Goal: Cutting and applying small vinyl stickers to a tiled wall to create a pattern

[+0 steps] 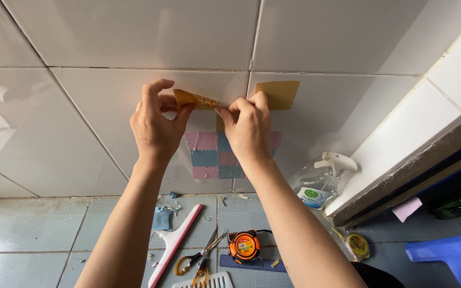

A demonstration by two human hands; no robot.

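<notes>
Both hands are up against the white tiled wall [108, 112], working one small golden-yellow square sheet [196, 99] between them. The left hand [156, 125] has thumb and fingers closed tight on the sheet's left end, which curls away from the wall. The right hand [249, 128] is pinched narrow at the other end, its fingertips [221, 112] meeting the sheet's lower right corner. From here it looks as if a backing layer is being picked apart from the sticky face, though the corner is too small for me to be sure.

The sheet sits just above a patch of pink and blue squares [209, 154] already stuck to the wall in a checker pattern, and a second golden square [278, 94] is pressed flat on the tile just to the right, behind the right hand.

So I judge the step in hand to be readying this piece for sticking. The next move calls for a steady pinch, the sheet kept taut and square, and its edge lined up with the neighbouring squares before any pressure goes on; otherwise it may crease or sit crooked.

Down on the grey floor tiles [38, 229] lie a white squeegee with a red edge [173, 242], scissors [201, 253], an orange tape measure [244, 246] and a dark ruler [252, 264]. A clear spray bottle [321, 181] leans at the foot of the wall, near a blue plastic stool [454, 256].
</notes>
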